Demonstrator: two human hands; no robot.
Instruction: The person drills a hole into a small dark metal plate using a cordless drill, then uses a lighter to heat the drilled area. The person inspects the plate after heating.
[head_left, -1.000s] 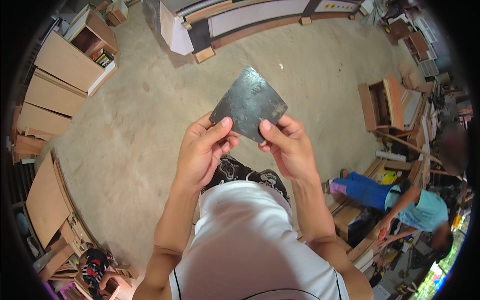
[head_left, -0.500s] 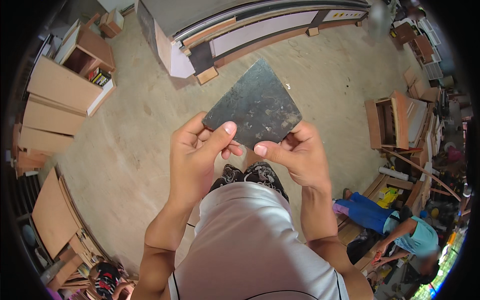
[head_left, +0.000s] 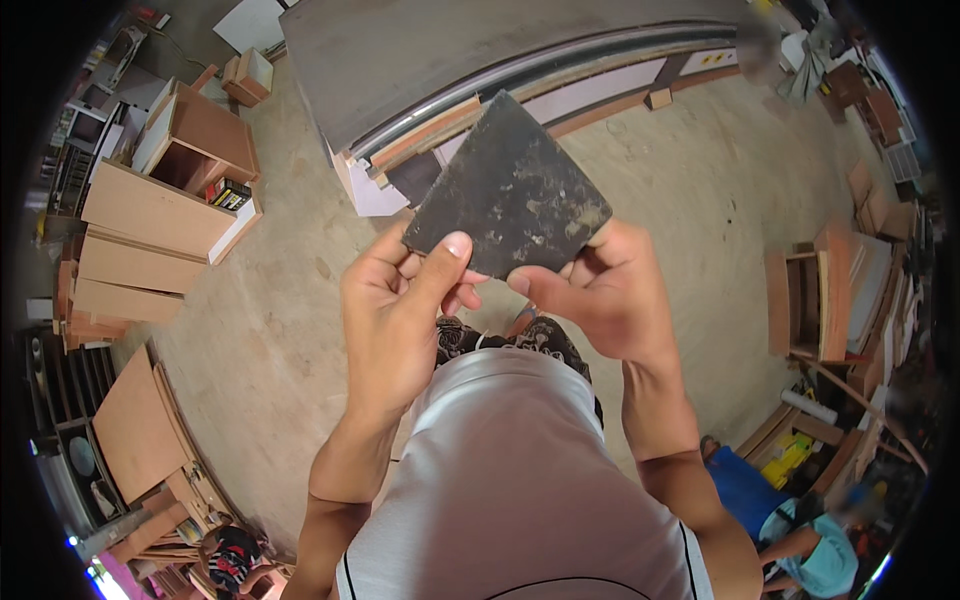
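Note:
Between both hands I hold a notched spreader (head_left: 515,190), a thin dark four-cornered plate with a finely toothed upper left edge and pale, scuffed residue on its face. My left hand (head_left: 405,295) pinches its left corner, thumb on the face and fingers curled behind. At the lower right edge, my right hand (head_left: 605,295) grips it likewise, thumb in front and the other fingers mostly hidden. The plate is raised in front of my body, one corner pointing away from me.
Ahead stands a long grey-topped table (head_left: 430,60). Wooden cabinets and boards (head_left: 150,210) are stacked at left, with a leaning panel (head_left: 140,430) below. An open wooden box (head_left: 805,300) stands at right. One person (head_left: 810,550) is at lower right, another (head_left: 235,555) at lower left.
The grey table appears nearer and fills more of the top. The spreader has tilted slightly and its top corner has shifted up and left. Both hands keep their hold.

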